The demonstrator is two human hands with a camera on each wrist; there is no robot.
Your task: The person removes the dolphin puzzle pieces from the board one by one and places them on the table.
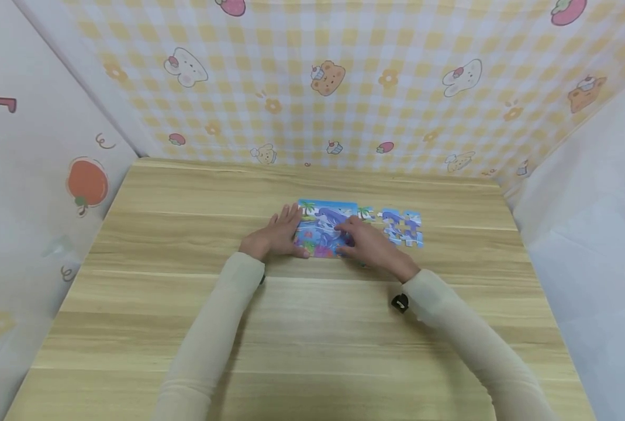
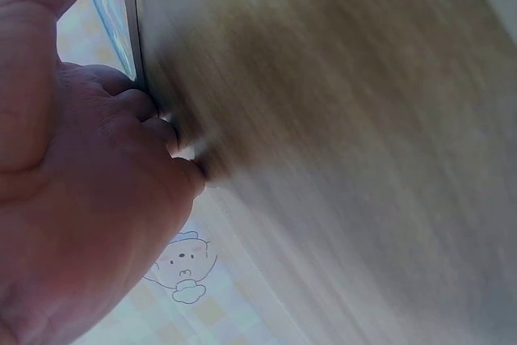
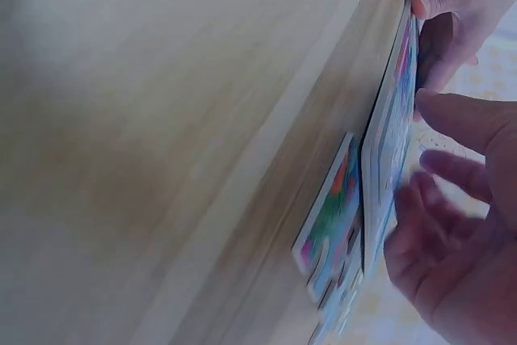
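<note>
A dolphin picture puzzle board (image 1: 317, 225) lies flat on the table. My left hand (image 1: 280, 234) rests along its left edge, fingers extended and the thumb at the near left corner. Over the board's right part hovers my right hand (image 1: 370, 242), its thumb apart from loosely bent fingers; I see no piece between them. Beside the board lies a palm-tree puzzle piece (image 1: 365, 213), partly covered by the right hand. Further right is a joined cluster of purple-and-blue puzzle pieces (image 1: 393, 219) with a gap in it. A green-and-red puzzle piece (image 3: 333, 216) lies by the board's edge in the right wrist view.
The wood-grain table (image 1: 312, 339) runs to a yellow checked cloth (image 1: 291, 76) at the back. White cloth hangs on the left and right sides. A small black object (image 1: 400, 303) is at the right sleeve's cuff.
</note>
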